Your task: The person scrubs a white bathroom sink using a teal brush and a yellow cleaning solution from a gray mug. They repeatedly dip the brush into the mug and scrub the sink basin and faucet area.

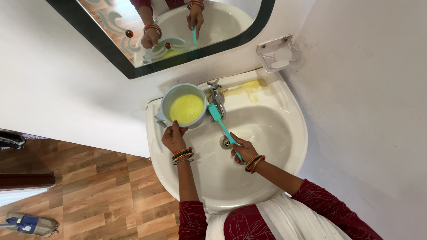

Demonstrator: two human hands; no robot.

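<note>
Up against the tap (217,97), a teal brush (221,124) slants across the white basin (284,142), its head touching the tap's base and its handle running down into the right hand (242,148), whose fingers are clenched around the lower end. Just beside the brush head sits a grey mug (183,106) of yellow liquid on the basin's rim; the left hand (174,138) pinches its near edge. Above hangs a mirror (178,31); an empty soap holder (279,54) is on the wall.
</note>
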